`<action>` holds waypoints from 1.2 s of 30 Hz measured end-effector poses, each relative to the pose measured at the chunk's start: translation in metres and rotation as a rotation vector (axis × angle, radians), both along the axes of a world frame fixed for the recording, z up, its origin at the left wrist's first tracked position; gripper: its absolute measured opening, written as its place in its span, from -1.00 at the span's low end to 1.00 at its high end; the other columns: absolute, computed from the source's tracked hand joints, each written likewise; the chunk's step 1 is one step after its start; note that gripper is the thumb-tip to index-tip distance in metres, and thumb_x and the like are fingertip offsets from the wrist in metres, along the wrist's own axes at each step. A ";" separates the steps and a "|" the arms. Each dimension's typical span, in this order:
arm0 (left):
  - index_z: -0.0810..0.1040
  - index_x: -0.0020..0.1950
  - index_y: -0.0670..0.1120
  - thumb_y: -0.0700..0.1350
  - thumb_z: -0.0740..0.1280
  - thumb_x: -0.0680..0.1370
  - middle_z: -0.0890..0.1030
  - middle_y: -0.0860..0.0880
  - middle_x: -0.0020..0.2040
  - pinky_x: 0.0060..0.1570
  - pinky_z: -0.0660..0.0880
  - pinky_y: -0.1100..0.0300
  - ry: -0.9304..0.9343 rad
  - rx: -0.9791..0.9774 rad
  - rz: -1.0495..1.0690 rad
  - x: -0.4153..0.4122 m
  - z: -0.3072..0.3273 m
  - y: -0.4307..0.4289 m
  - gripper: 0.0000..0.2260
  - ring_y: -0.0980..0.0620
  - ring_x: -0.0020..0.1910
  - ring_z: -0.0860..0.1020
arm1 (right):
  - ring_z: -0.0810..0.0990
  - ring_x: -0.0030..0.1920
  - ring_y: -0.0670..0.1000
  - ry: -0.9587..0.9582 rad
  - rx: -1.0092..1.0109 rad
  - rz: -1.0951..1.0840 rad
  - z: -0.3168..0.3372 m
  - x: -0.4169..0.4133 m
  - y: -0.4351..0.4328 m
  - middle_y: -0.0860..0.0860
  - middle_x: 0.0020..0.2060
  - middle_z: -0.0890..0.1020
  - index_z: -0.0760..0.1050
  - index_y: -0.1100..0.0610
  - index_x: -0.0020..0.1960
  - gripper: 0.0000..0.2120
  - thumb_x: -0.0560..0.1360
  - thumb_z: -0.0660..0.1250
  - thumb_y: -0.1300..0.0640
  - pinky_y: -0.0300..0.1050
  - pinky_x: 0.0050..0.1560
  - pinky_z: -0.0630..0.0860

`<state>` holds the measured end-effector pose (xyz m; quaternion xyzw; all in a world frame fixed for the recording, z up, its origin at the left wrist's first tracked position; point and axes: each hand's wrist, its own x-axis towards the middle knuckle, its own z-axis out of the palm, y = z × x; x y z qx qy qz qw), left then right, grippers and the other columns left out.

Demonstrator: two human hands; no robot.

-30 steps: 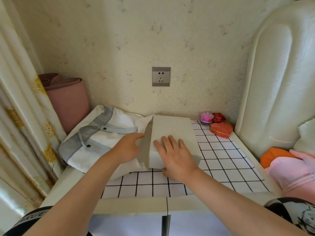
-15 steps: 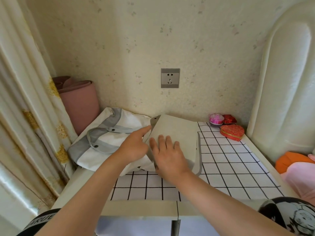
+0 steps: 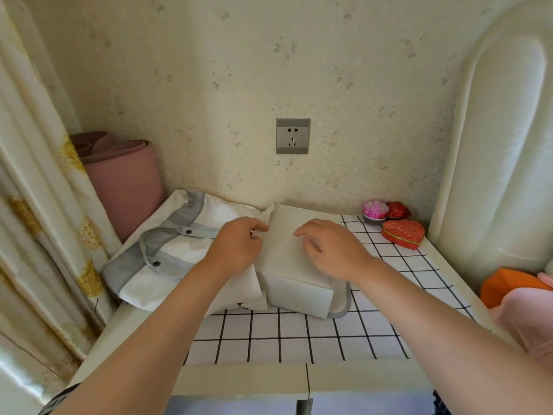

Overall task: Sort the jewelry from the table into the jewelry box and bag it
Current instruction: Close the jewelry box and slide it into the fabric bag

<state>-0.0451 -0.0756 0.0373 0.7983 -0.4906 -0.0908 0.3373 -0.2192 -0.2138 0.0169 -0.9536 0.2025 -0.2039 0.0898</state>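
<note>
**Left hand (image 3: 236, 250) pinches bag (image 3: 167, 250) edge — snag risk**

Right hand (image 3: 332, 250) rests, fingers relaxed, on the jewelry box (image 3: 296, 292), mostly outside the bag mouth. Cloth slipping or bunching would jam it; heart tin (image 3: 402, 233) behind could get knocked.

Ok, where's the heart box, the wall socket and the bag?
red heart-shaped box (image 3: 403, 233): head view, its lid.
wall socket (image 3: 293, 136): head view, its faceplate.
white and grey bag (image 3: 179, 249): head view, its white front.

Closed pale rectangular jewelry box (image 3: 296, 265) lying flat on the checked tabletop (image 3: 269, 339), left side touching the mouth of a white, grey-strapped bag (image 3: 167, 250), slack beside it
</note>
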 end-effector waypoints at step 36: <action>0.50 0.40 0.02 0.01 0.25 0.62 0.51 0.12 0.35 0.06 0.35 0.38 0.378 -0.099 0.066 0.000 -0.001 -0.056 -0.65 0.19 0.20 0.47 | 0.39 0.43 0.31 0.048 -0.817 0.404 -0.063 -0.047 -0.059 0.22 0.47 0.39 0.18 0.05 0.51 -0.47 0.58 0.22 0.01 0.35 0.27 0.42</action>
